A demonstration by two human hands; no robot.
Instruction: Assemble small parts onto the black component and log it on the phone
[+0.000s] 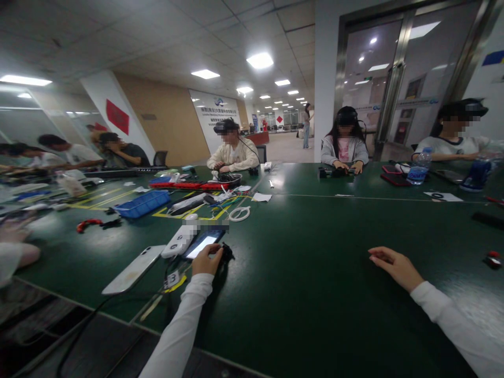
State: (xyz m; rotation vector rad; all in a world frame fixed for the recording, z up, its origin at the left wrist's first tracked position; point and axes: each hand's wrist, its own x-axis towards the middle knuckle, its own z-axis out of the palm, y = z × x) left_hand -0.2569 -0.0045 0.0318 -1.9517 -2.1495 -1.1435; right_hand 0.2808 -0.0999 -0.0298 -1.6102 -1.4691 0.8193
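My left hand [206,259] is closed on a small black part [227,254] at the table's near side; its exact kind is unclear. Right behind that hand lies a phone with a lit screen [205,244]. Beside the phone is a white oblong device [179,239] with round dark marks. Farther left a silver-white phone or tablet [133,270] rests on its face. Over the bare green surface at the right, my right hand [396,266] holds nothing, with its fingers stretched out to the left.
The green table [299,294] carries a blue tray [142,204], a coiled white cable [239,213], a red-and-black curved part [90,225] and a water bottle [419,167]. A small black-and-red item [493,260] lies far right. Several people sit around the table.
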